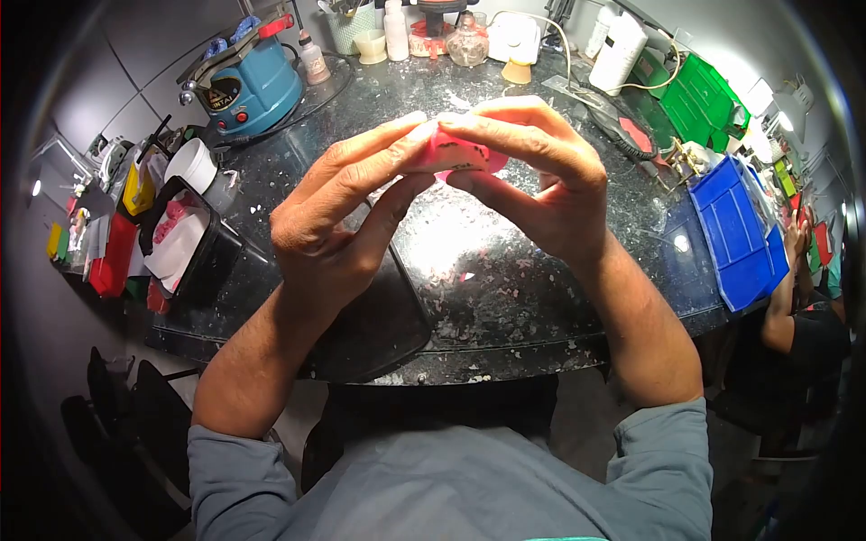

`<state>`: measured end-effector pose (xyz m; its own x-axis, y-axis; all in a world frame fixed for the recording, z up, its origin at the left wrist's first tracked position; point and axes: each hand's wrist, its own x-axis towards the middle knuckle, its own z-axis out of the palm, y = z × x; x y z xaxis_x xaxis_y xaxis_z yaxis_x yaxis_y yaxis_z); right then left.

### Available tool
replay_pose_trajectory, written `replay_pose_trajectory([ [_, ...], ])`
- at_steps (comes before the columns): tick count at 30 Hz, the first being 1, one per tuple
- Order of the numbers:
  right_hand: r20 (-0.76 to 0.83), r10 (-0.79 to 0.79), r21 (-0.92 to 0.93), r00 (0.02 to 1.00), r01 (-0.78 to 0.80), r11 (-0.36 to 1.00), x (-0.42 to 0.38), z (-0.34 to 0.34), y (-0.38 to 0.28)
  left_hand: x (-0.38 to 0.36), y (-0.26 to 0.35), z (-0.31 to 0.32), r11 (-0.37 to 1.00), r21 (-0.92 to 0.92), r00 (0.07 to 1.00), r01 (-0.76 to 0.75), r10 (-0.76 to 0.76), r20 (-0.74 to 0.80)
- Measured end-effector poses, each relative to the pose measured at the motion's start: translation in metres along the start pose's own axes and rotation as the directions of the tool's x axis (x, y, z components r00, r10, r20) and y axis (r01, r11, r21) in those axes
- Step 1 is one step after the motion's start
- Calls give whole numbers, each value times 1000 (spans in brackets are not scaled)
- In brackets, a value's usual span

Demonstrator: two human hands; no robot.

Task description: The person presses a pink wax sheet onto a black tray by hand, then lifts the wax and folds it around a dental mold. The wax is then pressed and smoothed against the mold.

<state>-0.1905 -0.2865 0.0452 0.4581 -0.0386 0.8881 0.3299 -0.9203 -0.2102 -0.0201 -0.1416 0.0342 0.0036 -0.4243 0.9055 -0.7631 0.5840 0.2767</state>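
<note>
Both hands are raised over the workbench, holding a small pink dental wax piece (462,160) between them. It has a paler face with a broken dark line along it. My left hand (338,212) grips its left end, fingers above and thumb below. At the other end, the fingers and thumb of my right hand (555,171) pinch it. The fingertips partly cover the piece, so its full shape is hidden. Beneath my left forearm lies a dark flat tray or mat (383,316).
Pink and white scraps litter the black bench top (532,307). A blue machine (257,95) stands back left, near a black bin (216,225). Bottles and a glass burner (467,43) line the back. Green (704,99) and blue trays (735,225) sit right, near another person's arm (780,298).
</note>
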Motion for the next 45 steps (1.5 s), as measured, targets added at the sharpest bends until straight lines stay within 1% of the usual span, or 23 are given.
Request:
replay_pose_trajectory([
  [2,-66,-27,10,997,28,1000,2,2,0,1,0,3,992,-118,999,44,-47,-22],
  [5,-55,-12,1,998,12,1000,0,2,0,3,4,3,991,-71,993,115,-114,13],
  [6,-55,-12,2,998,12,1000,-1,3,-1,4,0,-1,1000,-26,996,-2,4,92],
  [9,-77,20,-10,997,-20,1000,-2,5,-1,5,-1,-1,1000,-11,996,-21,22,90],
  [14,-104,-41,-30,994,38,999,-1,4,-2,3,-1,-2,1000,5,997,-18,18,81],
  [19,-114,-44,-27,993,41,999,-4,7,0,1,-1,0,1000,-13,998,-24,25,65],
  [21,-124,-45,-31,991,41,999,-6,8,2,2,0,0,986,137,992,-96,85,88],
  [22,-117,-66,-52,991,60,997,-7,8,4,3,1,1,986,136,992,-98,86,88],
  [24,-110,-94,-73,990,86,994,-7,9,4,5,3,2,963,234,989,-135,118,84],
  [25,-142,-40,-19,989,38,999,-8,10,1,5,5,3,962,238,989,-137,121,83],
  [26,-170,15,36,985,-9,999,-9,11,-1,5,7,5,969,223,994,-103,91,60],
  [27,-204,9,96,979,11,995,-11,15,0,4,8,6,976,206,997,-68,62,37],
  [30,-210,86,171,974,-50,984,-10,17,-8,0,5,7,990,134,999,-35,33,19],
  [32,-146,242,372,959,-174,912,-5,13,-12,-4,5,7,996,76,999,44,-44,6],
  [33,-149,241,371,959,-172,913,-4,11,-10,-6,8,10,996,76,999,41,-41,8],
  [35,26,280,415,960,-265,870,-6,4,-5,-8,12,18,921,-317,955,227,-275,-115],
  [36,-5,295,500,956,-253,828,-8,9,-3,-10,7,16,915,-331,965,231,-259,-41],
  [37,-11,298,496,954,-254,830,-10,9,-3,-11,5,19,914,-335,966,231,-256,-34],
  [39,6,331,539,944,-282,794,-12,10,-3,-14,3,23,784,-568,956,251,-293,19],
  [40,15,334,521,942,-292,802,-12,9,-4,-14,5,22,783,-567,955,254,-297,19],
  [43,14,358,552,934,-305,776,-11,9,-7,-8,15,16,746,-543,917,385,-375,134],
  [44,15,358,552,933,-307,775,-10,10,-9,-13,8,15,834,-444,945,327,-299,134],
  [45,11,361,539,932,-310,783,-9,11,-11,-12,8,16,834,-445,945,327,-300,132],
])
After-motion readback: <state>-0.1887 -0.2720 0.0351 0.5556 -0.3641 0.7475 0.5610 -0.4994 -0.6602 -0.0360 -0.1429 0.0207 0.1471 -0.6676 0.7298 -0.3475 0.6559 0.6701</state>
